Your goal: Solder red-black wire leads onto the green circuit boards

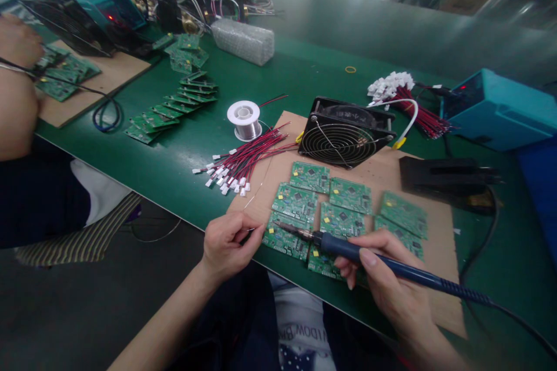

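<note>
My right hand grips a blue soldering iron, its tip pointing left over a green circuit board. Between the thumb and fingers of my left hand is a thin solder wire, pinched at the left edge of that board. The wire seems to run up toward a white solder spool. Several more circuit boards lie in rows on a brown cardboard sheet, some partly hidden under my right hand and the iron.
A black fan stands behind the boards. Red-black wires with white plugs lie left of it, another bundle right. A soldering station and black iron holder are at right. A co-worker's arm is at left, near overlapping boards.
</note>
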`<control>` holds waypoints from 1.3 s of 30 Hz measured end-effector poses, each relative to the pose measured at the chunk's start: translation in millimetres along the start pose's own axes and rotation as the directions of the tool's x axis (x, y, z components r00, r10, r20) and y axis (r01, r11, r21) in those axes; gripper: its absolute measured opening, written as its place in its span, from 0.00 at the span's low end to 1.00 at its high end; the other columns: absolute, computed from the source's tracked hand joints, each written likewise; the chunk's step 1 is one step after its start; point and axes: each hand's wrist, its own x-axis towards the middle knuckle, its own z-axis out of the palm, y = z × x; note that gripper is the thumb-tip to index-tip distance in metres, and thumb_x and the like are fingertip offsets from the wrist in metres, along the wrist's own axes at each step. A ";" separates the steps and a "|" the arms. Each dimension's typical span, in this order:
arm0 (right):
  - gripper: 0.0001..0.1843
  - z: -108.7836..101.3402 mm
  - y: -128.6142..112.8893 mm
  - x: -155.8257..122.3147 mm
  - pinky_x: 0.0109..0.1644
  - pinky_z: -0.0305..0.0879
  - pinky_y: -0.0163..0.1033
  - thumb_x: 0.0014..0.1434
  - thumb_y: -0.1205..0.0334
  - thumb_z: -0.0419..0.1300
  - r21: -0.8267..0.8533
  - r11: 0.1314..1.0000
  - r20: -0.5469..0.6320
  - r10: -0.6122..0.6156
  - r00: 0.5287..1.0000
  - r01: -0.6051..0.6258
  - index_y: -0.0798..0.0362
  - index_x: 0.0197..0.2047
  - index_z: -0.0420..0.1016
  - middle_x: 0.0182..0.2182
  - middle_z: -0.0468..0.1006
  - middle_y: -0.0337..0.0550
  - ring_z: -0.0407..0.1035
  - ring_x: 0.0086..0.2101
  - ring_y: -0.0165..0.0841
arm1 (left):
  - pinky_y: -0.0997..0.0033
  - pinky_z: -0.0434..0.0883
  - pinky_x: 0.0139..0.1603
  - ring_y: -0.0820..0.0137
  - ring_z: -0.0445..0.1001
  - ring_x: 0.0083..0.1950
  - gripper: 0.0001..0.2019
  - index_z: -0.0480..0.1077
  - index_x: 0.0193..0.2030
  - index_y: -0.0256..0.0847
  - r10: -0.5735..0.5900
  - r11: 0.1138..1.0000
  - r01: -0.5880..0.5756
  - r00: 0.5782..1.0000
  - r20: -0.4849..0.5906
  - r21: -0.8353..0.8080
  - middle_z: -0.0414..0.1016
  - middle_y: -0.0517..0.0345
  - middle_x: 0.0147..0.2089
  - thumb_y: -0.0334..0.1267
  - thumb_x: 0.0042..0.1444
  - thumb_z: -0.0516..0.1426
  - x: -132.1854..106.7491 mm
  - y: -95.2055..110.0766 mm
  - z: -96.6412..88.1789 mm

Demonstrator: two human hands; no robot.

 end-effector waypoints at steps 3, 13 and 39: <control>0.08 0.8 -1.4 -0.8 0.22 0.72 0.30 0.63 0.55 0.64 -0.013 1.000 0.003 0.011 1.000 -0.010 0.51 0.39 0.77 0.26 0.81 0.43 0.75 0.23 0.31 | 0.78 0.56 0.19 0.80 0.55 0.15 0.08 0.68 0.26 0.39 0.004 1.000 -0.004 1.000 -0.003 0.005 0.51 0.73 0.16 0.30 0.55 0.61 0.5 0.2 0.4; 0.10 2.7 -2.5 -0.3 0.19 0.70 0.32 0.61 0.55 0.65 0.054 0.998 -0.075 0.033 0.997 -0.029 0.53 0.37 0.75 0.24 0.81 0.45 0.74 0.22 0.34 | 0.79 0.56 0.18 0.81 0.55 0.15 0.07 0.70 0.26 0.39 -0.057 0.997 0.056 0.998 -0.028 -0.052 0.52 0.73 0.15 0.31 0.54 0.61 -0.1 1.5 -2.0; 0.11 2.4 0.9 1.3 0.20 0.70 0.32 0.62 0.54 0.64 -0.037 0.999 -0.024 0.002 1.000 -0.003 0.53 0.37 0.76 0.24 0.80 0.44 0.74 0.21 0.33 | 0.78 0.57 0.19 0.80 0.56 0.16 0.08 0.70 0.25 0.39 -0.015 0.999 0.015 1.000 -0.007 -0.045 0.52 0.72 0.15 0.31 0.55 0.60 0.8 1.1 -0.3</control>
